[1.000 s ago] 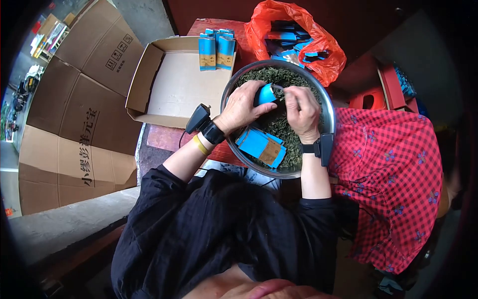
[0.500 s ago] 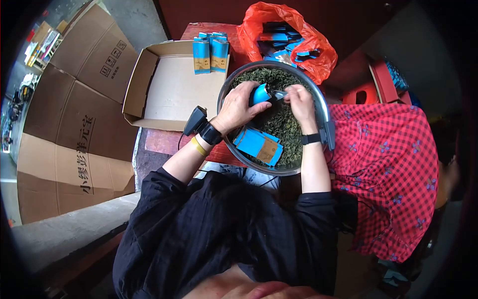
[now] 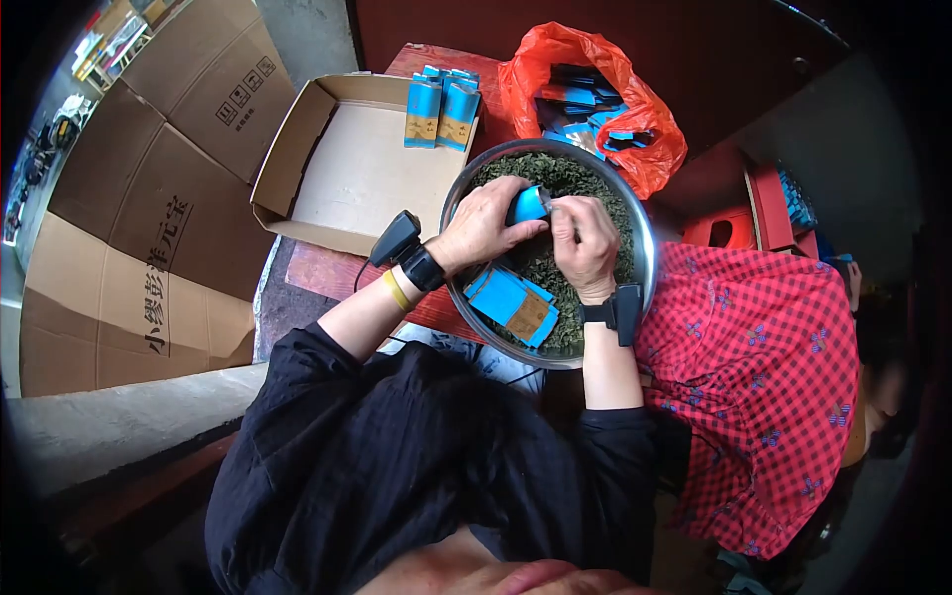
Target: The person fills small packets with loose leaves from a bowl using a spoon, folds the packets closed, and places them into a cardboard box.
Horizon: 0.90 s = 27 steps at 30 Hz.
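My left hand [image 3: 481, 230] is closed around a blue tea packet [image 3: 531, 204], its mouth turned toward the right. Pressed together at that mouth, the fingers of my right hand [image 3: 587, 246] pinch a small silvery tool, mostly hidden now. Both hands are above a round metal basin [image 3: 650, 243] holding dark green dried tea leaves [image 3: 605, 178]. Several flat blue packets with brown labels [image 3: 511, 302] lie on the leaves at the near left of the basin.
A shallow cardboard box [image 3: 337, 188] stands left of the basin, with filled blue packets [image 3: 441, 109] upright at its right end. Behind is a red plastic bag [image 3: 645, 164] of blue packets. A large carton [image 3: 139, 228] and red checked cloth [image 3: 754, 387] flank the workspace.
My right hand has moved in to the mouth of the packet, and the silvery tool there is now largely covered. My left hand still holds the packet. The whole view has shifted slightly.
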{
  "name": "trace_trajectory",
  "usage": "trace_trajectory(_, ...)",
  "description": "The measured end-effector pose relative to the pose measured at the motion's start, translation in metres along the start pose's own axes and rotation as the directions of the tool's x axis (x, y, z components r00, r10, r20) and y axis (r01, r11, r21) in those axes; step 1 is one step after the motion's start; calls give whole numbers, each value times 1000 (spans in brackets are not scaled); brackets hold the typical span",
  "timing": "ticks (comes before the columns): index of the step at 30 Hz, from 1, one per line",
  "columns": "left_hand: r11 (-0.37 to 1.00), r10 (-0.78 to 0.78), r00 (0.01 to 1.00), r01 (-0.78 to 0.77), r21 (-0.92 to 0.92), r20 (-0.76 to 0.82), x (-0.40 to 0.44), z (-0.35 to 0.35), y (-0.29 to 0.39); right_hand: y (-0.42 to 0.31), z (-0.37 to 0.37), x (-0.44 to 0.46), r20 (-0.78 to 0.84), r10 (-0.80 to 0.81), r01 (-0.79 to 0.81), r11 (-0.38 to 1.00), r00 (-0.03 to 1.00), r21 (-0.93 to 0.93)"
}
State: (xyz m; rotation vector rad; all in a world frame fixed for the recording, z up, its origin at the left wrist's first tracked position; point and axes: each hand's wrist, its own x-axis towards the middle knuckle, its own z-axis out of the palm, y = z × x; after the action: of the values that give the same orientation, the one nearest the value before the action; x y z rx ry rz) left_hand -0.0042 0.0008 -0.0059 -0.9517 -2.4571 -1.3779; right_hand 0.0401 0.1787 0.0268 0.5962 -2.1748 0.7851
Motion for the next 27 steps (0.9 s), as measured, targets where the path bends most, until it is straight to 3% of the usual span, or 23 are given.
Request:
trace_trajectory(3, 1000, -15, 1000, 15, 3, 20, 1, -2, 2, 18, -10, -12, -167, 322, -311, 946, 932, 89)
trace_trajectory(4, 1000, -17, 999, 17, 3, 33, 1, -2, 2, 23, -17, -10, -198, 365, -359, 931, 910, 67)
trace_trajectory(6, 1000, -9, 1000, 9, 5, 28, 2, -2, 2, 39, -21, -13, -162, 530, -543, 838, 833, -53)
trace_trajectory(7, 1000, 0, 1000, 0, 8, 23, 2, -2, 1, 44, -23, -13, -103, 557, -566, 796, 824, -215)
trace_trajectory(8, 1000, 1, 1000, -1, 6, 29, 1, -1, 1, 62, -18, -24, -13, 553, -536, 801, 833, -266)
trace_trajectory(10, 1000, 10, 1000, -10, 12, -6, 1, 0, 1, 53, -11, -25, 162, 646, -592, 754, 746, -284)
trace_trajectory(11, 1000, 2, 1000, -2, 3, -6, 1, -1, 2, 57, -5, -28, 230, 633, -619, 773, 739, -140)
trace_trajectory(12, 1000, 2, 1000, -2, -2, -5, 1, 0, 2, 59, -2, -29, 288, 623, -620, 776, 727, -115)
trace_trajectory(14, 1000, -15, 1000, 15, -9, -3, 1, -1, 1, 63, 1, -31, 259, 675, -685, 726, 690, -67)
trace_trajectory(16, 1000, -22, 1000, 22, -17, -3, 0, -3, 2, 67, -5, -29, 177, 708, -730, 665, 684, 158)
trace_trajectory(17, 999, -21, 1000, 21, -26, 2, 0, -3, 3, 70, -4, -29, 121, 709, -699, 625, 694, 348)
trace_trajectory(21, 999, -26, 999, 27, -31, 19, 1, -3, 4, 59, -12, -21, -124, 654, -517, 687, 746, 511)
trace_trajectory(22, 999, -29, 999, 30, -29, 14, 1, -3, 3, 49, -13, -19, -120, 652, -516, 687, 749, 512)
trace_trajectory(24, 999, -32, 999, 33, -29, 25, 1, -3, 3, 31, -14, -17, -87, 452, -413, 866, 888, 281)
trace_trajectory(25, 999, -35, 999, 36, -28, 26, 1, -3, 3, 22, -13, -15, -13, 367, -358, 916, 930, 181)
trace_trajectory(26, 999, -38, 999, 39, -34, 32, 1, -3, 3, 19, -10, -11, -22, 193, -190, 977, 981, 92)
trace_trajectory(27, 998, -40, 998, 42, -41, 38, 2, -4, 4, 15, -8, -7, -16, 146, -145, 987, 989, 63)
